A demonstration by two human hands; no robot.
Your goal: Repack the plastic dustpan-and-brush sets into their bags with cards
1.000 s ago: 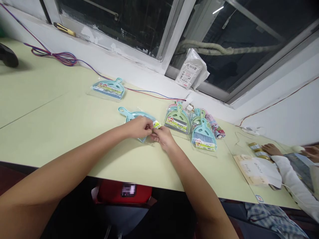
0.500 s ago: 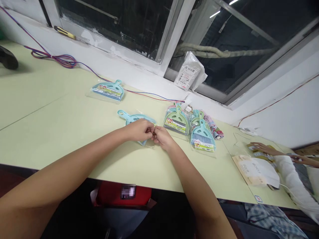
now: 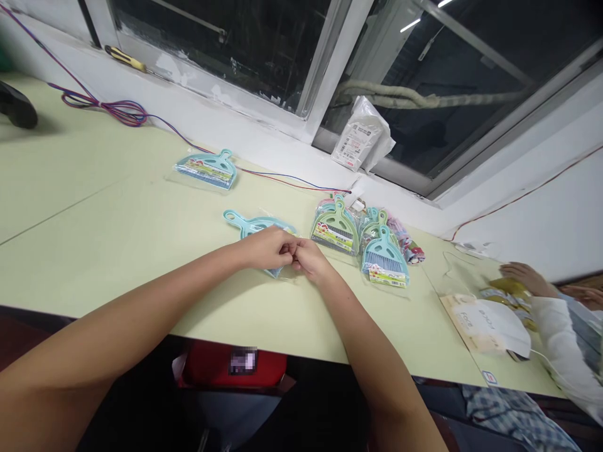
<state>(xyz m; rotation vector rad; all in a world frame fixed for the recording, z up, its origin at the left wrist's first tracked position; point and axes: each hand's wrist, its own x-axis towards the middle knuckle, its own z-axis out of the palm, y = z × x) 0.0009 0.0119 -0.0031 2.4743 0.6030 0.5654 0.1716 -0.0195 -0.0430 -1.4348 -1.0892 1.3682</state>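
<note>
A light-blue dustpan and brush set in a clear plastic bag lies on the table in front of me, its handle pointing left. My left hand reaches over the pan, with fingers pinched at the right end of the bag. Against its fingertips, my right hand is closed at the same end. The fingers cover the exact spot they grip. Just right of my hands lie bagged green dustpan sets in a pile, with a bagged blue dustpan set at its near side.
Another bagged blue set lies at the back left, near a red-blue cable. A screwdriver and a white package rest on the sill. At right, a co-worker's hand is on a yellow packet, beside a face-wipe pack.
My hands stay together at the bag's end, with only slight finger movement. The co-worker's hand at right has shifted a little to the right with the yellow packet.
</note>
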